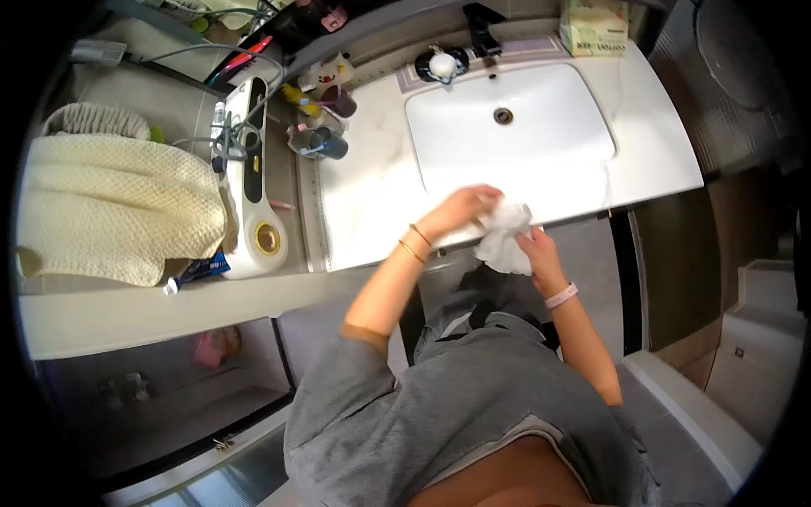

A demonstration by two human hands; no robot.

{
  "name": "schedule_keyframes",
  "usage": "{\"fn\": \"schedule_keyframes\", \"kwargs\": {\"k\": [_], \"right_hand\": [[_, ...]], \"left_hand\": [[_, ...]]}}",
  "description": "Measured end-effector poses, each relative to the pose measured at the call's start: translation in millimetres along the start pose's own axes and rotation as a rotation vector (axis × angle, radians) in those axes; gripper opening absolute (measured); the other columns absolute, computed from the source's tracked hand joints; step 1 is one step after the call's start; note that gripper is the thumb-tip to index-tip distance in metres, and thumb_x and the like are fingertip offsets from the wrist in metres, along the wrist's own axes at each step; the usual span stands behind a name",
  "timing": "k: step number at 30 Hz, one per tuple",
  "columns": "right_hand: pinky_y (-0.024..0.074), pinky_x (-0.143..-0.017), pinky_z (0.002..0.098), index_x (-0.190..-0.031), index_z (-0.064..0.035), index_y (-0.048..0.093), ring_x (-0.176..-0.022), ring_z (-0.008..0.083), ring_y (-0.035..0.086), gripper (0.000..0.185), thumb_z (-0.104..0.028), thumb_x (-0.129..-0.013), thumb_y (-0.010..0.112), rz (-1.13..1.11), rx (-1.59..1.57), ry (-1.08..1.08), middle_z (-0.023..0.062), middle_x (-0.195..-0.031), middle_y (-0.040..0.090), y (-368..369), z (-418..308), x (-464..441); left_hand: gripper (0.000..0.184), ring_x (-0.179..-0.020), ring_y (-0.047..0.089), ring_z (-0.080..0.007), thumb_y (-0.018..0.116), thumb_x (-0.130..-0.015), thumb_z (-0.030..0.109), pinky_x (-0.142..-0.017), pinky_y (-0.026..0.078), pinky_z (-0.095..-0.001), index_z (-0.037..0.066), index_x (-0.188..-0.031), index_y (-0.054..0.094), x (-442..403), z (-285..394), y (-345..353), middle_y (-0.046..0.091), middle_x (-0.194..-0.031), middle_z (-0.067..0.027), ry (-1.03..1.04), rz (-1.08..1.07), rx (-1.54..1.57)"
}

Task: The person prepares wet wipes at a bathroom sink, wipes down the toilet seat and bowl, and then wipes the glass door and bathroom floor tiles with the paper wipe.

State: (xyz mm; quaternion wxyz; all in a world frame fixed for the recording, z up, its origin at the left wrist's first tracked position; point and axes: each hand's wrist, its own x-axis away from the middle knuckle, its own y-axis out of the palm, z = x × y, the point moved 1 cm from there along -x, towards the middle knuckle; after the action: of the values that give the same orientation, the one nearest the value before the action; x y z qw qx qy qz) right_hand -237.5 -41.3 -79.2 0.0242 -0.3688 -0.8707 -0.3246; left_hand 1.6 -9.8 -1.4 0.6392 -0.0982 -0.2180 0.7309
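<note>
Pale bathroom surface (363,224) stretches ahead; at its front edge, a crumpled white cloth (505,248) is gripped by the right hand (542,255). Beside it, the left hand (460,211) is blurred, its grip unclear. Beyond lie the sink (448,127), then the black faucet (481,34).

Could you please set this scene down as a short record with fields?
Left hand: beside the white sheet, blurred; contact unclear
Right hand: grips the white sheet
Sheet: crumpled; cloth or tissue, cannot tell
Left wrist: gold bangles
Right wrist: pale band
Basin: white, set in a pale counter
Behind basin: black faucet
Far left: cream towel
</note>
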Motion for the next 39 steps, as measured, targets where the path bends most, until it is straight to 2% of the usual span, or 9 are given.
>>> {"fn": "schedule_keyframes", "kwargs": {"k": [6, 7, 10, 15, 23, 29, 33, 35, 39], "right_hand": [[0.0491, -0.077, 0.0293, -0.115, 0.0054, 0.057, -0.089, 0.0169, 0.062, 0.031, -0.012, -0.09, 0.055, 0.468, 0.143, 0.219, 0.0098, -0.103, 0.065, -85.8, -57.0, 78.4], [0.0495, -0.077, 0.0289, -0.113, 0.0041, 0.058, -0.087, 0.0169, 0.063, 0.029, -0.013, -0.09, 0.055, 0.506, 0.115, 0.192, 0.0095, -0.101, 0.065, -91.0, -65.2, 64.7], [0.05, -0.076, 0.0286, -0.112, 0.0029, 0.059, -0.085, 0.0168, 0.064, 0.027, -0.013, -0.09, 0.056, 0.574, 0.077, 0.21, 0.009, -0.099, 0.066, -114.1, -77.6, 60.2], [0.0506, -0.075, 0.0287, -0.11, 0.0026, 0.059, -0.084, 0.0165, 0.064, 0.026, -0.012, -0.089, 0.056, 0.629, 0.068, 0.214, 0.0078, -0.096, 0.066, -110.4, -87.8, 29.0], [0.0449, -0.086, 0.0266, -0.118, 0.0011, 0.054, -0.103, 0.0145, 0.056, 0.031, -0.014, -0.092, 0.051, 0.209, 0.03, 0.301, 0.007, -0.112, 0.061, -67.5, -121.7, -71.6], [0.0472, -0.088, 0.031, -0.12, -0.0028, 0.052, -0.107, 0.0154, 0.055, 0.033, -0.021, -0.093, 0.053, -0.083, -0.184, 0.429, 0.005, -0.116, 0.058, -46.4, -145.9, -139.7], [0.0505, -0.085, 0.0325, -0.122, -0.0029, 0.049, -0.103, 0.0152, 0.057, 0.036, -0.022, -0.092, 0.055, -0.267, -0.403, 0.542, 0.0044, -0.112, 0.059, -28.9, -149.2, -136.9], [0.0515, -0.083, 0.0317, -0.121, -0.0026, 0.049, -0.1, 0.0154, 0.059, 0.036, -0.021, -0.092, 0.056, -0.3, -0.508, 0.574, 0.0047, -0.111, 0.059, -43.2, -137.3, -127.9], [0.0545, -0.075, 0.0292, -0.114, 0.0001, 0.052, -0.091, 0.0164, 0.062, 0.03, -0.017, -0.09, 0.055, -0.005, -0.185, 0.435, 0.0102, -0.105, 0.061, -122.5, -111.8, -105.5]], "left_hand": [[0.023, -0.079, 0.06, -0.0239, 0.059, -0.082, 0.011, -0.074, 0.047, -0.0364, -0.003, -0.1, 0.06, -80.0, -123.4, -133.9, 0.064, -0.084, -0.0177, 0.064, 1.149, -0.275], [0.031, -0.092, 0.055, -0.0361, 0.06, -0.079, 0.008, -0.082, 0.044, -0.0379, -0.006, -0.106, 0.056, -98.2, -122.5, -187.3, 0.054, -0.107, -0.0242, 0.054, 1.259, -0.34], [0.028, -0.09, 0.054, -0.0385, 0.061, -0.078, 0.009, -0.08, 0.043, -0.0379, -0.007, -0.101, 0.056, -128.3, -162.7, -258.1, 0.055, -0.102, -0.0227, -0.329, 1.255, -0.589], [0.01, -0.081, 0.055, -0.0288, 0.055, -0.085, 0.008, -0.077, 0.044, -0.0362, -0.002, -0.088, 0.055, -119.2, -110.9, -209.4, 0.057, -0.098, -0.0138, 0.004, 1.532, -0.187], [0.015, -0.073, 0.049, -0.0181, 0.046, -0.095, 0.013, -0.091, 0.047, -0.041, 0.002, -0.101, 0.053, -61.9, 26.2, -68.5, 0.055, -0.086, -0.0061, 0.178, 1.026, 1.438], [0.018, -0.06, 0.045, -0.0123, 0.04, -0.094, 0.012, -0.059, 0.041, -0.0229, 0.002, -0.103, 0.052, -55.9, 28.8, -11.6, 0.057, -0.084, -0.0023, 0.257, 0.338, 1.973], [0.021, -0.064, 0.052, -0.0075, 0.044, -0.096, 0.021, -0.054, 0.045, -0.0208, 0.004, -0.102, 0.055, -72.4, 57.5, 37.2, 0.056, -0.08, 0.0003, -0.188, 0.46, 1.48], [0.026, -0.065, 0.057, -0.0092, 0.051, -0.094, 0.026, -0.059, 0.049, -0.0216, 0.002, -0.099, 0.06, -76.5, 67.0, 58.1, 0.061, -0.082, -0.0026, -0.406, -0.024, 0.714], [0.02, -0.064, 0.058, -0.0103, 0.054, -0.092, 0.02, -0.061, 0.048, -0.0223, 0.003, -0.097, 0.063, -88.5, 9.8, 72.6, 0.062, -0.076, -0.0006, -0.534, -0.081, 0.708]]}}
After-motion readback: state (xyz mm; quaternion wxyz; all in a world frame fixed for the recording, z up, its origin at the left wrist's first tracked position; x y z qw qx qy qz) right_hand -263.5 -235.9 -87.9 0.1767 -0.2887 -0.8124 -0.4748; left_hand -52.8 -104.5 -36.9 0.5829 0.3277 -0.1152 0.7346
